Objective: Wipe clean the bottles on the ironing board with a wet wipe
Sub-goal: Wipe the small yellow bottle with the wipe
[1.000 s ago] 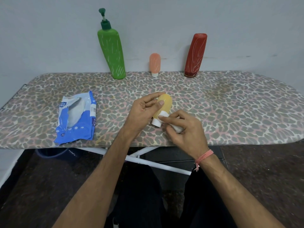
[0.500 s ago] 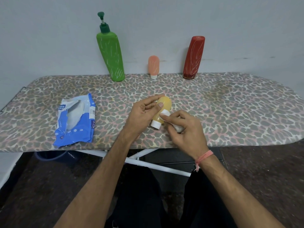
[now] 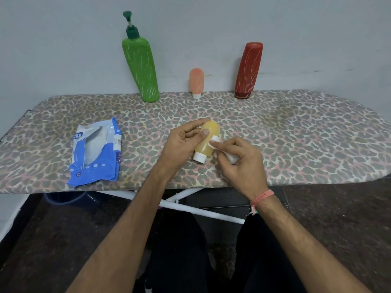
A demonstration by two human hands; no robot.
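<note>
On the leopard-print ironing board, left hand is gripping small yellow plastic bottle w/ thumb & fingers; right hand is pinching white wet wipe against it. Risk: wet bottle is maybe slipping out.

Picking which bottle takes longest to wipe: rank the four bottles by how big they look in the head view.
1. green pump bottle, largest.
2. red bottle.
3 and 4. yellow bottle and peach bottle: look alike; the yellow one is nearer the camera and partly covered by the left hand, so unranked.
</note>
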